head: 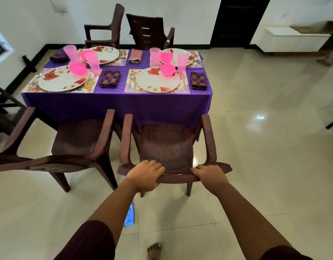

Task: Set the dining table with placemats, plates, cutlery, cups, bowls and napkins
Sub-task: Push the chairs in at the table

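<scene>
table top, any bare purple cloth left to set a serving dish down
Only small patches of bare tablecloth: the near edge strip in front of the two near placemats, and the centre gap between the red checked napkin and near checked napkin. Elsewhere is crowded with settings.

The dining table [117,102] occupies the upper left of the frame. Four placemats lie on it in two rows; each carries a plate with a bowl on it, and a cup stands beside each plate. A napkin [109,79] lies between the two lower placemats. Two chairs stand above the table. Below it, the left chair [75,139] stands beside the right chair [167,145], whose backrest both hands grip at frame centre.
</scene>
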A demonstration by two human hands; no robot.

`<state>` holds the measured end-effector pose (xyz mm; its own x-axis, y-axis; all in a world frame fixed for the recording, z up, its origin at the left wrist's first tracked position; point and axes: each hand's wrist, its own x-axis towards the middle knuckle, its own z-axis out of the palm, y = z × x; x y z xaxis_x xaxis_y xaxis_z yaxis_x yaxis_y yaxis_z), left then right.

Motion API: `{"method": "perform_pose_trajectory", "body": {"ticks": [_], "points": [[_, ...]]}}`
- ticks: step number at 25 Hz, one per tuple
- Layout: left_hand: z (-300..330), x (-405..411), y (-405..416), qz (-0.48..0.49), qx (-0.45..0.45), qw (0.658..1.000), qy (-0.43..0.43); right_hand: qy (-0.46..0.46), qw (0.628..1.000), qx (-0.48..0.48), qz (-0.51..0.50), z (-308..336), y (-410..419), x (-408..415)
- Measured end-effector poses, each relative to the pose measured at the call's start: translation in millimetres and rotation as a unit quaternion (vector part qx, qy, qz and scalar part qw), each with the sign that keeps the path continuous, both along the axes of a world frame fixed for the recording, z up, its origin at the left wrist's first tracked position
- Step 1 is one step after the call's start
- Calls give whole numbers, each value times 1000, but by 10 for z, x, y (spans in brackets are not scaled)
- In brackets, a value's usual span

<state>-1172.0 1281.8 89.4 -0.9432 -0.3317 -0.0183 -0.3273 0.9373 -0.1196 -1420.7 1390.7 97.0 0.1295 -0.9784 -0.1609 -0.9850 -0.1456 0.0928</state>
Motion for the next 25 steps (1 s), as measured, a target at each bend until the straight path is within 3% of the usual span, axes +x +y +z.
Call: {"method": "perform_pose_trajectory", "body": {"ticks": [7, 15, 20, 25], "points": [[-60, 121, -327, 8, -33, 999, 13, 16, 999, -29, -6, -152, -268, 122], [-37, -34, -623, 44, -61, 997, -29, 37, 995, 16, -90, -103, -616, 74], [-47, -33, -637, 60, -32, 997, 23, -1, 993, -20, -112, -45, -656, 72], [8, -15, -614, 91, 72, 992, 52, -16, 989, 30, -144, -10, -657, 81]]}}
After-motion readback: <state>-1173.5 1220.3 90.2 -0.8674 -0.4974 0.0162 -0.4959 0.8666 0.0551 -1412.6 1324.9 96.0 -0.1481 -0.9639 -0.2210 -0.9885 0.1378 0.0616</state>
